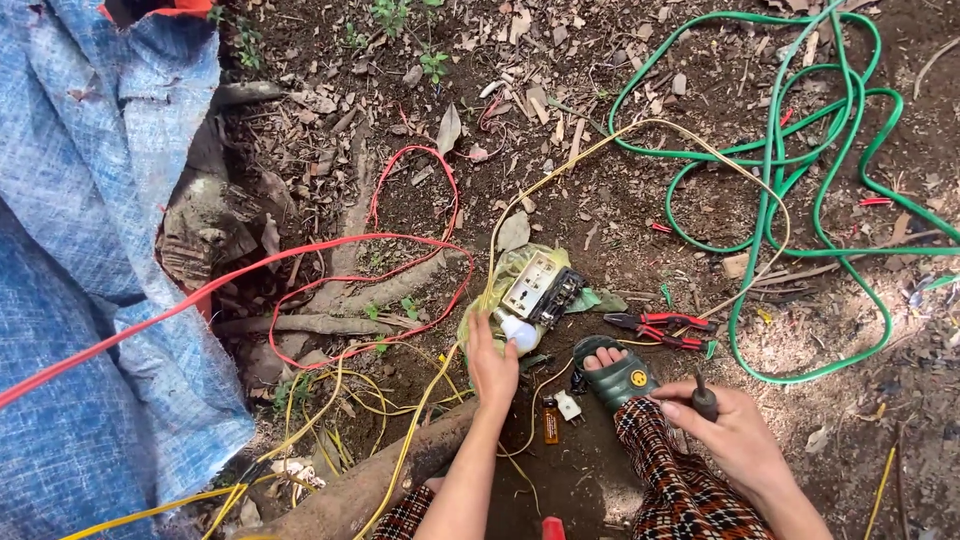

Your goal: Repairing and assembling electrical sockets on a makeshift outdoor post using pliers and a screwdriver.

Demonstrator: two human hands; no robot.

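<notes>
One bulb under left hand; right hand grips, seemingly, screwdriver.

bright dappled daylight, soft leaf shadows, sharp focus, slight edge distortion

The hose is green, the tarp is blue, one wire is red and another wire is yellow, the bulb is white, the sandal is dark green, and the trousers have a brown check pattern.
</notes>
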